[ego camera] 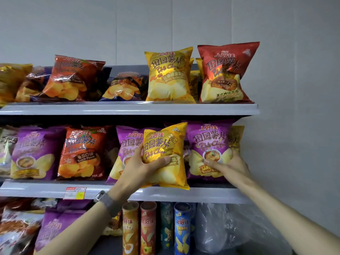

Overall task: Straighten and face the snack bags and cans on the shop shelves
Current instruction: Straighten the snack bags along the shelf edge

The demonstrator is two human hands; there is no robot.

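Note:
My left hand (142,167) grips a yellow chip bag (165,155) and holds it upright in front of the middle shelf (184,195), ahead of a purple bag (128,144). My right hand (227,166) clasps the lower right of another purple chip bag (207,142) at the shelf's right end; a yellow bag (236,137) peeks from behind it. On the top shelf (128,108) a yellow bag (169,74) and a red bag (226,70) stand upright, while bags to the left lean or lie back. Snack cans (148,227) stand on the bottom shelf.
An orange tomato bag (82,151) and a purple bag (35,151) stand on the middle shelf's left. A price tag (75,193) hangs on its edge. A clear plastic bag (230,227) sits right of the cans. A grey wall (294,107) lies beyond the shelf end.

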